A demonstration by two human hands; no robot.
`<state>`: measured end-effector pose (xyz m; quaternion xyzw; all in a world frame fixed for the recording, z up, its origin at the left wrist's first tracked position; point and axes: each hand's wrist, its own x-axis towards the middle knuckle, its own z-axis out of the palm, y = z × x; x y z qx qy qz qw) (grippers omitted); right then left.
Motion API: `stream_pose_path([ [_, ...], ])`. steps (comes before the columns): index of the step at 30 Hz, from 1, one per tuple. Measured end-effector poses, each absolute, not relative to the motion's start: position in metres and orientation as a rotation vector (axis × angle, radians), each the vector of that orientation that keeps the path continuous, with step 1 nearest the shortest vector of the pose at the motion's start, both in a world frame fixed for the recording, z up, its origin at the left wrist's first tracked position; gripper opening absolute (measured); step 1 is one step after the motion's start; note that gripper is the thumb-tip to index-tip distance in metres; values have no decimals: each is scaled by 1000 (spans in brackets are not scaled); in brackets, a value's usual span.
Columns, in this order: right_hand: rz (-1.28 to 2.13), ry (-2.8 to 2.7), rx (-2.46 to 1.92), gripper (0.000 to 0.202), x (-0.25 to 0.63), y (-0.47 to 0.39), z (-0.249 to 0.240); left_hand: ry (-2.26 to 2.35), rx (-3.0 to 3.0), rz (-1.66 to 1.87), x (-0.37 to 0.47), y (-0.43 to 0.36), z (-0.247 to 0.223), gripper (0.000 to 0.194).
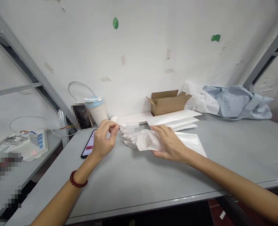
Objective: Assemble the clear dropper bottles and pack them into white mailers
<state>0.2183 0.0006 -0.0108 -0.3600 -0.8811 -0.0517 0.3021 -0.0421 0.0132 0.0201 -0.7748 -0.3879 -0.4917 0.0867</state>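
Note:
My left hand (105, 138) is closed in a pinch at the thin cord end of a small white, see-through tube (131, 125). The tube points right from my fingertips, above a heap of similar white pieces with thin looped cords (127, 137). Their exact kind is too small to make out. My right hand (168, 142) is wrapped round a white bubble mailer (150, 140), whose mouth gapes toward the heap. Partly under that hand, another padded mailer (192, 142) lies flat on the grey table (134, 185).
More white mailers (174, 120) are stacked before an open cardboard box (169, 105). Behind my left hand are a lit phone (88, 144), a blue-lidded cup (98, 111) and a propped dark device (82, 116). Blue fabric (242, 102) lies back right; a power strip (40, 146) sits left.

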Motion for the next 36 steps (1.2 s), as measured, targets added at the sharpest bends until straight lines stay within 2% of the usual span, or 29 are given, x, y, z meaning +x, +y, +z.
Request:
stream_pose_path([
  [2,-132,-2338,-958,75,219,1,-11,-1027,-2336,-1500,-38,7,22,8],
  [8,-120,-2346,-955,76,218,0,-11,-800,-2529,-1265,-23,0,9,10],
  [18,-74,-2437,-873,78,211,-9,-16,-678,-2817,-1375,5,-12,-12,21],
  [21,-59,-2436,-891,75,212,-7,-16,-809,-2766,-1453,-2,-8,-7,16],
  [25,-61,-2418,-946,74,215,-2,-15,-1268,-2428,-1546,-28,11,3,11],
  [31,-75,-2406,-978,72,217,0,-12,-1720,-2389,-1007,-60,39,2,13],
  [36,-76,-2417,-976,72,217,-2,-11,-1719,-2445,-863,-65,46,-14,15],
])
